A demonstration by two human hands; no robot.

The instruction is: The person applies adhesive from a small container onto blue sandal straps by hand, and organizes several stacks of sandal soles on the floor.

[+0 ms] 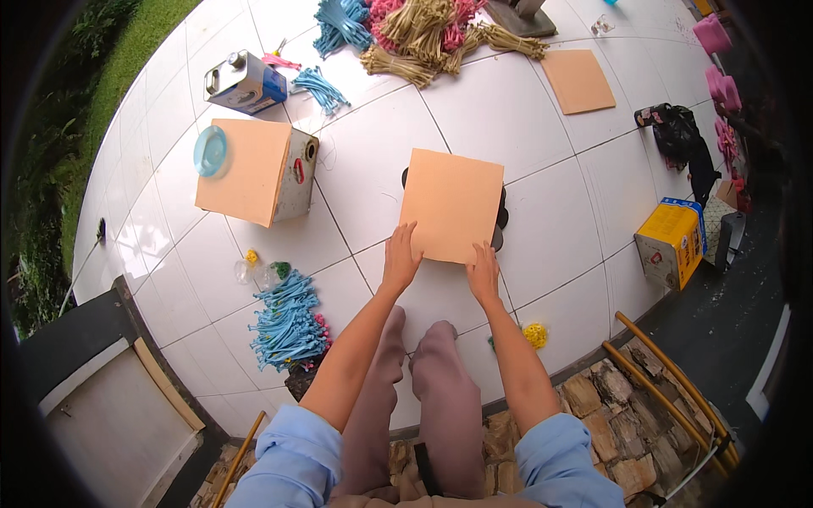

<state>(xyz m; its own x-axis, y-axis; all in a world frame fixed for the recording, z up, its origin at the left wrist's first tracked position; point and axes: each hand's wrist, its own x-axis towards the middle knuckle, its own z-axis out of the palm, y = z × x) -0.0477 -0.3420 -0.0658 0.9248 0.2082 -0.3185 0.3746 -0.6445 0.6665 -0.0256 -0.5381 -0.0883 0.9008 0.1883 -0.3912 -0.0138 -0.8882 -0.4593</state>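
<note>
White tiled floor [550,245], tan board [451,204], left hand [400,258], right hand [483,275] touching near edge

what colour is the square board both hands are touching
Plain light orange-tan, no pattern. The board shows best in the head view.

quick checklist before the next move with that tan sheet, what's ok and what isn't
1. Left hand on the tan sheet near edge: ok.
2. Right hand on the near edge too: ok.
3. Sheet lies flat over the dark object under it: ok.
4. Sheet centred on that object: cannot tell, mostly hidden.
5. White tile floor beside the sheet free of the blue tie bundle: ok.
</note>
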